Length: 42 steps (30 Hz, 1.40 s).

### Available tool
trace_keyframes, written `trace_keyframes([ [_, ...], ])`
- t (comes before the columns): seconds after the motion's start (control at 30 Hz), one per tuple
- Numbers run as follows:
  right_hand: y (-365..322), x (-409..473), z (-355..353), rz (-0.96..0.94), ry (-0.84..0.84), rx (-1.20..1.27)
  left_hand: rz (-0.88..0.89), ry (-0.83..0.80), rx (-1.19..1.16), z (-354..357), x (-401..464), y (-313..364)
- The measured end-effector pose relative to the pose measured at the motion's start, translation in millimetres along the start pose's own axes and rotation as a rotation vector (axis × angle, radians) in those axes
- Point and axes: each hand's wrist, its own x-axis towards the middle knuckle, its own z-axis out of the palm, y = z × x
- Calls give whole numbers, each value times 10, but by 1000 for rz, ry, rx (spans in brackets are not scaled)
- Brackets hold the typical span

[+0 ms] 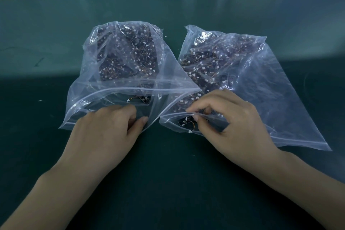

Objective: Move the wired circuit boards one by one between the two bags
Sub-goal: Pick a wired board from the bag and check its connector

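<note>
Clear glossy plastic bags [119,73]; matt green tabletop [186,9].

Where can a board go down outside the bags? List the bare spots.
Bare mat: the near strip between the forearms, the wide band beyond both bags, and left of the left bag. Crowded: the bag mouths, where the left hand, right hand and right bag meet.
</note>
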Motion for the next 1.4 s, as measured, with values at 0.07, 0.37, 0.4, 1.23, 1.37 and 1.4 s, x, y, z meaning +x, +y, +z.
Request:
trace_keyframes([
  [0.07,2,-3,-1,1,-4,5,8,-10,-34,-2,2,2],
  [0.37,13,-4,4,3,-5,7,95,-135,-201,-97,32,-20],
  [0.4,14,-3,6,4,-7,6,98,-152,-198,-114,34,-38],
  [1.23,-47,-2,24,-3,-95,56,400,341,-556,24,-82,364],
  [1.37,-37,-7,29,23,-105,178,457,317,-651,23,-115,436],
  [1.4,-42,-2,30,16,-99,207,464,311,-671,15,-120,440],
])
